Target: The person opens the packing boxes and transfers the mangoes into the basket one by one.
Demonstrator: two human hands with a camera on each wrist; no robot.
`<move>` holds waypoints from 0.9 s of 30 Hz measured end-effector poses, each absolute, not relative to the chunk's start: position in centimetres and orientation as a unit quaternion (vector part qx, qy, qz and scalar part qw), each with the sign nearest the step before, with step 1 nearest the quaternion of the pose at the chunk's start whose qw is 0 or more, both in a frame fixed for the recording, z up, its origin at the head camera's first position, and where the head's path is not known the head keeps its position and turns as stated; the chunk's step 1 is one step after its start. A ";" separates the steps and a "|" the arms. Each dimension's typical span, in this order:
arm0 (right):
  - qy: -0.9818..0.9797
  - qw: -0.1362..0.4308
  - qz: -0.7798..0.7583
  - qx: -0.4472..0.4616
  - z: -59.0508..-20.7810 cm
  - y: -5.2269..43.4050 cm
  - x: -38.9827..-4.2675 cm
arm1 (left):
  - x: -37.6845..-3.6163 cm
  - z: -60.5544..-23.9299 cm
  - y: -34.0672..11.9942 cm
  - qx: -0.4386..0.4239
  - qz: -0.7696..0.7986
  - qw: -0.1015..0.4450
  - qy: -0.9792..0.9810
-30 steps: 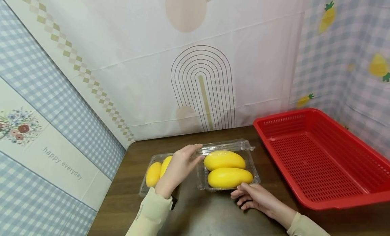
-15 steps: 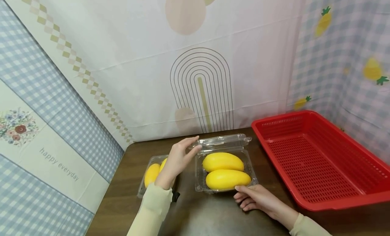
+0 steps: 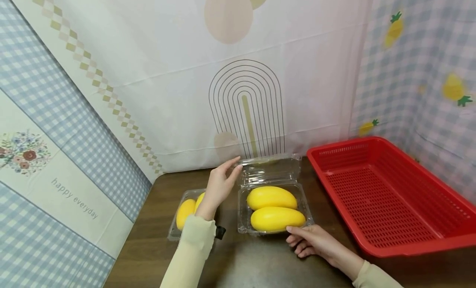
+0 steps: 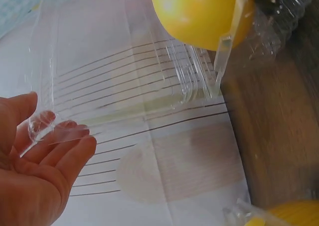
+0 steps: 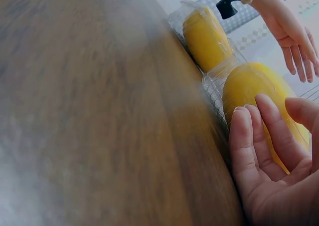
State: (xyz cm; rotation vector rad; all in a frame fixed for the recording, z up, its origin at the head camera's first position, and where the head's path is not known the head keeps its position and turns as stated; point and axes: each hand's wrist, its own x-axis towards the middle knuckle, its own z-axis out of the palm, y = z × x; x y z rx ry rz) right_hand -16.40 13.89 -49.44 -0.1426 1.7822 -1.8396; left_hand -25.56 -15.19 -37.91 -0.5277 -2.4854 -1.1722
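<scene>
A clear plastic clamshell box [image 3: 243,222] stands on the brown table [image 3: 253,263] with two yellow mangoes [image 3: 271,197] in it. Its hinged lid [image 3: 271,170] is raised at the back. My left hand [image 3: 219,184] is at the lid's left corner, the straight fingers [image 4: 60,156] under the corner tab, and the lid [image 4: 109,61] stands above a mango [image 4: 199,11]. My right hand [image 3: 308,240] lies on the table at the box's front right corner, its relaxed fingers [image 5: 264,131] touching the wall beside a mango [image 5: 249,86].
A second closed clamshell [image 3: 174,231] with yellow mangoes [image 3: 185,213] lies to the left, partly behind my left forearm. A large empty red perforated basket [image 3: 390,197] fills the table's right side. Patterned cloth walls close in the back and both sides.
My left hand has swung the lid up and back from nearly closed to raised. The right hand has stayed at the box's front edge.
</scene>
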 end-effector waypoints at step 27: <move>0.655 0.302 -0.690 -0.055 -49.8 14.1 -16.7 | -28.8 -42.7 -15.1 -0.138 -0.441 0.103 -0.881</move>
